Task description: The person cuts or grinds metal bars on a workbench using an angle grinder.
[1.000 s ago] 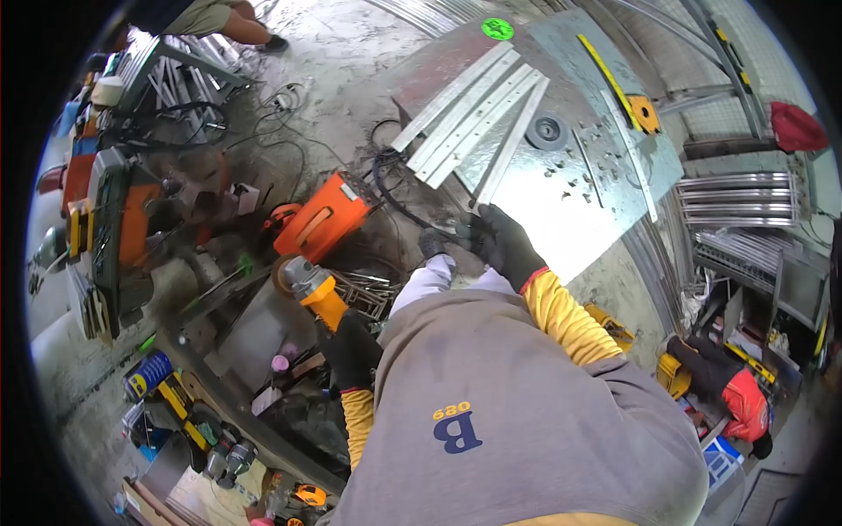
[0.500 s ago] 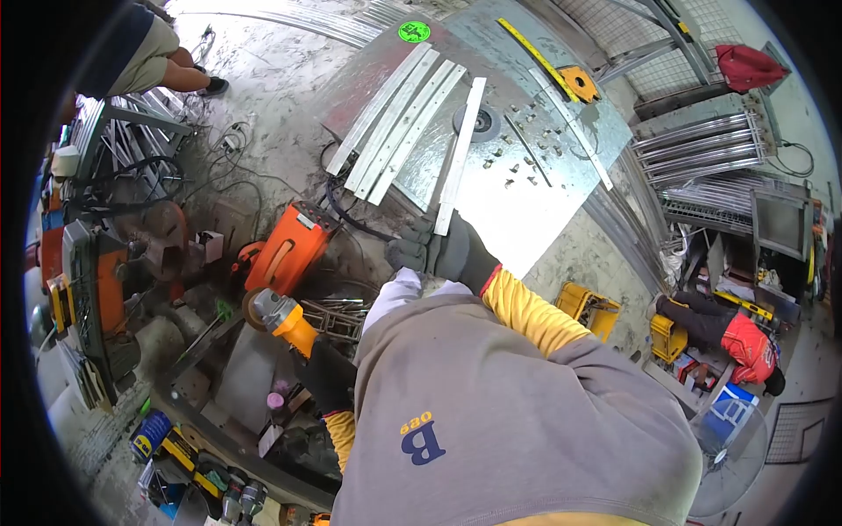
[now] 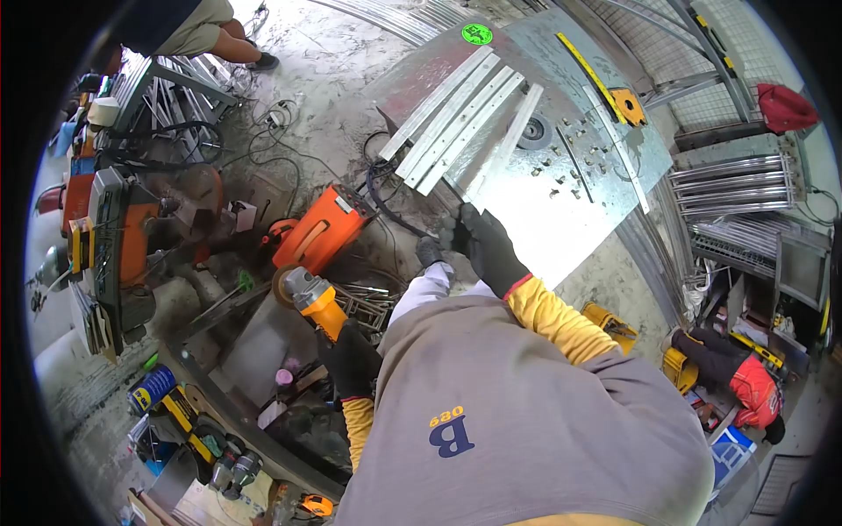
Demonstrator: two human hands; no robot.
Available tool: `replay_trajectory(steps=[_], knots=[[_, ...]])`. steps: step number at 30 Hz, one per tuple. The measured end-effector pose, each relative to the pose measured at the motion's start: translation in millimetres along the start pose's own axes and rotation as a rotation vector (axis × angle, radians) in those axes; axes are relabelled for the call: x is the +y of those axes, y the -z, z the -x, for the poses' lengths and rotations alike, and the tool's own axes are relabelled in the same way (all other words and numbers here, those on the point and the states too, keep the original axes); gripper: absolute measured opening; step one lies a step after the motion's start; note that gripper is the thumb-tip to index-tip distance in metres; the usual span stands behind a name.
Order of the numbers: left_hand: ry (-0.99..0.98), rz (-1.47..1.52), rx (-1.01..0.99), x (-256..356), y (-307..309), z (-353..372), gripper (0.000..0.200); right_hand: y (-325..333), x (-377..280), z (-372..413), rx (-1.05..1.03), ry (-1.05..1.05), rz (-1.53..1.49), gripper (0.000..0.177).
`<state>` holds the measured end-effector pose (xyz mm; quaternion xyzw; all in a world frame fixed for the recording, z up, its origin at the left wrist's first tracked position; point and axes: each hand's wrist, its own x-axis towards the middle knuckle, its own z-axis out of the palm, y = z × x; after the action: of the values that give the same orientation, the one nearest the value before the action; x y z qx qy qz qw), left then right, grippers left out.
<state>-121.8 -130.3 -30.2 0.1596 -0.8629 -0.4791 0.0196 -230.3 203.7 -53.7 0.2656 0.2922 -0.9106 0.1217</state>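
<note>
The left hand point(image 3: 351, 359) grips a grinder point(image 3: 317, 301), its long body slanting away to the left. The right hand point(image 3: 491, 250) is by a strip point(image 3: 507, 145), grip unclear. The strip points away and right from the metal sheet's point(image 3: 561, 215) near left edge. Right: a yellow crate point(image 3: 609, 325), insides unclear.

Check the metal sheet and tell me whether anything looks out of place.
Small bits lie scattered near the round disc on the metal sheet, perhaps spilled. One slanted strip sits askew from the grouped strips beside it.

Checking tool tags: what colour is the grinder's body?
The grinder's body is yellow-orange, clearest in head view.
</note>
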Motion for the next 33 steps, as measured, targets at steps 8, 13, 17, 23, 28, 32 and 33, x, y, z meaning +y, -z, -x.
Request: replay_trajectory(steps=[8, 13, 17, 23, 28, 32, 33], knots=[[0.38, 0.351, -0.025, 8, 5, 2, 0.024, -75, -8, -88, -0.236, -0.004, -0.046, 0.042], [0.27, 0.23, 0.032, 6, 5, 10, 0.023, -97, -20, -132, -0.041, -0.174, 0.194, 0.052], [0.328, 0.318, 0.048, 5, 7, 15, 0.022, -73, -48, -133, -0.079, -0.194, 1.076, 0.061], [-0.325, -0.447, -0.026, -37, 19, 23, 0.026, 1, -6, -79, -0.324, -0.617, 0.2, 0.045], [0.515, 0.512, 0.088, 7, 7, 13, 0.018, -2, 15, -85, -0.144, -0.391, -0.085, 0.029], [0.31, 0.261, -0.001, 5, 5, 11, 0.016, -22, 16, -106, -0.012, -0.246, -0.047, 0.023], [0.386, 0.305, 0.022, 34, 1, 9, 0.014, -25, 17, -109, 0.121, -0.202, 0.071, 0.021]])
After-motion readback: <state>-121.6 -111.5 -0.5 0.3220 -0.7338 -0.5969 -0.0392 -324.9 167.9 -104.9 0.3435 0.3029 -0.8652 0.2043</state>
